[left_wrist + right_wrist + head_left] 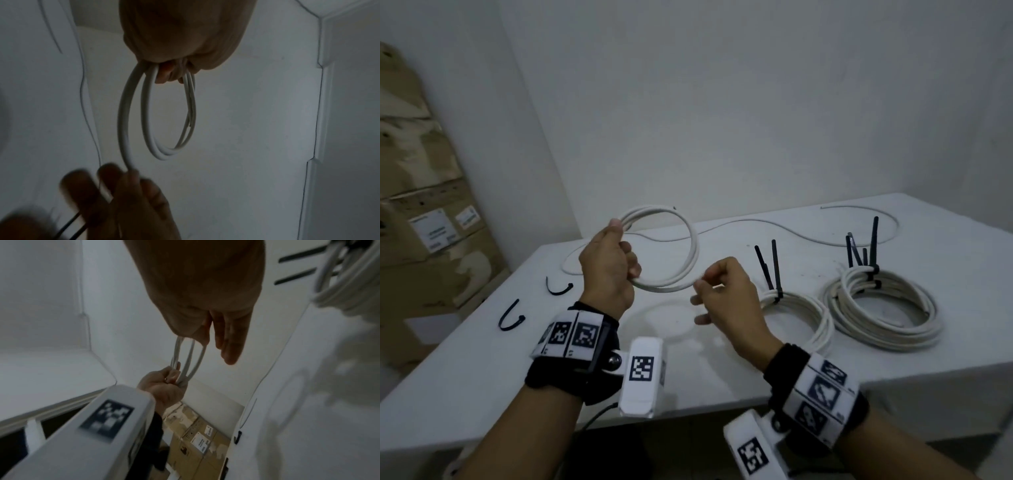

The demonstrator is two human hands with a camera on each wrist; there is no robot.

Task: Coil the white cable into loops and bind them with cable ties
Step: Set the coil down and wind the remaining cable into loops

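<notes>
The left hand (608, 270) grips the coil of white cable (690, 253) above the tabletop (482, 363), fingers curled round its near side so the loops stand up in a ring. Right of the coil, the right hand (726, 301) pinches the strand leaving the loops between thumb and forefinger, its other fingers loosely bent. Behind the coil, the loose length of the cable (767, 224) trails over the tabletop toward the far right. Two bound coils lie right of the held coil: a nearer bound coil (815, 315) and a larger bound coil (887, 308), each with black cable ties (774, 267) sticking up. Left of the held coil lie two loose curved ties (512, 318). Cardboard boxes (424, 212) stand further left, off the tabletop.

From the left wrist, the left hand (185, 32) closes over the top of the loops (164, 113), which hang below it. Beneath the coil, the blurred right hand (123, 194) has its fingers round the outer strand.

From the right wrist, the right hand (205, 296) holds strands of the cable (189, 356) between thumb and forefinger, the remaining fingers fairly straight. Below it, the left hand (164, 386) clutches the gathered loops. The boxes (195, 434) show beneath the coil.
</notes>
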